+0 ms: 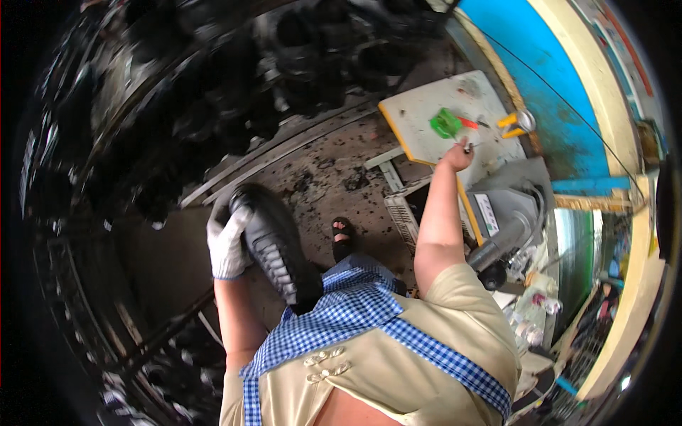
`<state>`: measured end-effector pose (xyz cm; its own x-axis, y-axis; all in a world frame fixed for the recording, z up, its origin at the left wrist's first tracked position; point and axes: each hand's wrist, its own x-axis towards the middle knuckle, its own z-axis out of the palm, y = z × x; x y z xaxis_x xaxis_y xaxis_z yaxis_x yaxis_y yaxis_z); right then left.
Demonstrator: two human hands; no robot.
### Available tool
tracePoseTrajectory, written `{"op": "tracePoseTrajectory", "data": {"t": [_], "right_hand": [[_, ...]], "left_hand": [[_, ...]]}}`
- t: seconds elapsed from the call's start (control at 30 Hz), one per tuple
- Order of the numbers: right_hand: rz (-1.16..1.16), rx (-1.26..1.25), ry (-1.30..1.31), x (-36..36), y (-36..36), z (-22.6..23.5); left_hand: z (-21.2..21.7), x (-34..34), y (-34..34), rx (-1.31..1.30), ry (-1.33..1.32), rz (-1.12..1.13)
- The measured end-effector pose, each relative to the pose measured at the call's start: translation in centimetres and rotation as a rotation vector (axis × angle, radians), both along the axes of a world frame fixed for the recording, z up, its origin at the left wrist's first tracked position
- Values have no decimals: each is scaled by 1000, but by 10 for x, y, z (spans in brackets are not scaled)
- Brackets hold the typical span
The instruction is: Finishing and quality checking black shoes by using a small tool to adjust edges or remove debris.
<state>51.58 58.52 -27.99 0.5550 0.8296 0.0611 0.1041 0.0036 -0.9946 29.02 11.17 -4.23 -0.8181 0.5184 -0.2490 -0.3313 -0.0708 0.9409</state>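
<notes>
Stained concrete floor [320,170] below; blue wall [540,78] with cream trim at right; white worktable [426,113] against it; dark stacked goods [213,85] at left; daylight

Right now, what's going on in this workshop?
A person stands over a stained floor amid stacks of dark tyres. The gloved left hand grips a black tyre held against the checked apron. The bare right hand reaches out to a white board on a stand and is closed on a small metal piece, beside a green tool and yellow-handled pliers.
</notes>
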Motion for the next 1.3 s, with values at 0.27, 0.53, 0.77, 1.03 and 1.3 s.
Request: {"op": "tracePoseTrajectory", "data": {"t": [0.27, 0.53, 0.77, 1.03, 1.3], "right_hand": [[1828, 66, -90, -118, -234, 236], [1925, 1055, -902, -127, -318, 338], [1837, 1363, -1126, -129, -351, 370], [1711, 1459, -1436, -103, -392, 391], [1650, 1437, -1425, -86, -420, 391]], "left_hand": [[29, 2, -18, 59, 97, 71], [55, 21, -67, -10, 124, 141], [64, 33, -97, -66, 195, 141], [71, 51, -123, -95, 211, 151], [78, 63, -145, -98, 219, 159]]}}
